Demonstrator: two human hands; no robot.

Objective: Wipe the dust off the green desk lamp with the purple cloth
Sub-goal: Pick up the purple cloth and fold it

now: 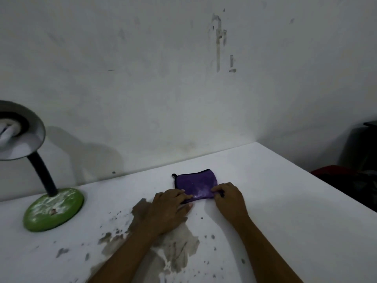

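Observation:
The purple cloth (194,183), folded into a small rectangle with a black edge and a loop, lies flat on the white table near its middle. My left hand (170,208) rests on the cloth's near left corner, fingers laid over the edge and thumb beneath it. My right hand (229,198) grips the near right corner with curled fingers. The green desk lamp (54,208) stands at the far left: a round green base streaked with white dust, a black flexible neck, and a shade cut off by the left edge. Both hands are well to the right of the lamp.
The white table (285,201) has a worn brown patch and dark chips in its paint under my left forearm. A scuffed white wall runs along the back edge. Dark and red things sit beyond the table's right edge (346,176).

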